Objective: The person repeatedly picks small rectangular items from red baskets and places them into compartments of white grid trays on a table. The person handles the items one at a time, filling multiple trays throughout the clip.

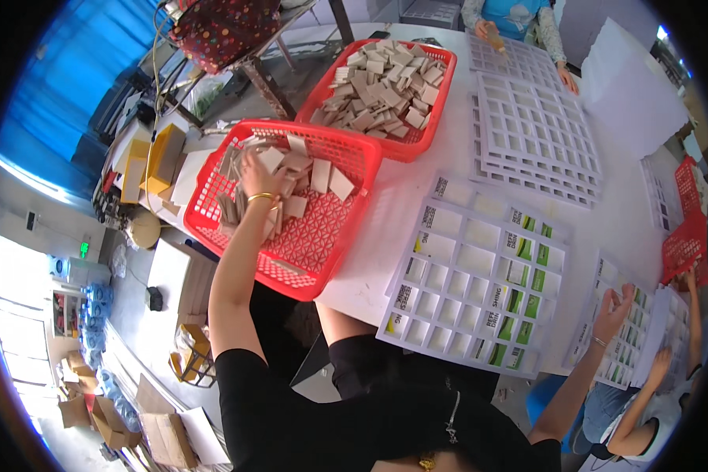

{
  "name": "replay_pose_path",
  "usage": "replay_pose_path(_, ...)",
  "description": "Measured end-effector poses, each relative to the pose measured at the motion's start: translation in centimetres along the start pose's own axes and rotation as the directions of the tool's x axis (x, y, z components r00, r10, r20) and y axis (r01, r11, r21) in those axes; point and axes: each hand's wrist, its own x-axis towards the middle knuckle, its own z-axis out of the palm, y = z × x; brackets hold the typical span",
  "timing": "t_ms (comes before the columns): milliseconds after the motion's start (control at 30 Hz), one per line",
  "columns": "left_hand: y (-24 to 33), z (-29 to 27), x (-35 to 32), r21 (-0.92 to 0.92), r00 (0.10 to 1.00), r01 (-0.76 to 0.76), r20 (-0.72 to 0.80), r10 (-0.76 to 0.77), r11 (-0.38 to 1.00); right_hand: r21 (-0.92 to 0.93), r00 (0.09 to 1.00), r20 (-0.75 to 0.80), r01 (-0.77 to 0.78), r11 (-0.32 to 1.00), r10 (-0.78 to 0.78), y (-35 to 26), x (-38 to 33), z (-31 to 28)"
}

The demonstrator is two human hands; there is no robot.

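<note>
beige pieces (pixel 321 175), partly filled red basket (pixel 316 242), left hand (pixel 256 176) inside

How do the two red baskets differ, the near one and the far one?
The near basket shows much of its patterned bottom, while the far basket has its bottom mostly covered by pale pieces. The left hand reaches into the near basket; no hand is in the far basket. Both are red, perforated and hold similar flat pieces.

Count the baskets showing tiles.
2: the near basket, with the left hand in it, and the far basket beyond. Contents of red basketwork at the right edge are unclear.
</note>
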Motion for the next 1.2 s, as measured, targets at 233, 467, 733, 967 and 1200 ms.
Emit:
replay_pose_path(233,-4.2,2.3,2.8,0.271,0.853,0.028,0.495,-0.165,0.962,-0.015,0.998,0.066,0.016,1.000,-0.015,-4.2,-1.3,-1.2)
replay_pose_path(467,-4.6,0.4,2.2,0.123,0.863,0.038,0.496,-0.095,0.992,0.051,0.978,0.186,0.085,0.995,-0.093,-6.1,-2.1,1.3)
replay_pose_path(733,-7.0,1.3,1.6,0.150,0.859,-0.045,0.510,-0.039,0.988,0.181,0.896,0.424,0.064,0.981,-0.136,-13.1,-5.4,9.0)
replay_pose_path(967,-3.9,0.7,1.4,0.192,0.805,-0.109,0.593,-0.027,0.975,0.189,0.856,0.480,0.112,0.976,-0.191,-15.8,-7.3,7.2)
replay_pose_path(1200,-3.5,-2.8,-0.4,-0.064,0.920,0.111,0.384,-0.078,0.992,0.192,0.839,0.532,0.008,0.981,-0.111,-13.9,-8.5,8.1)
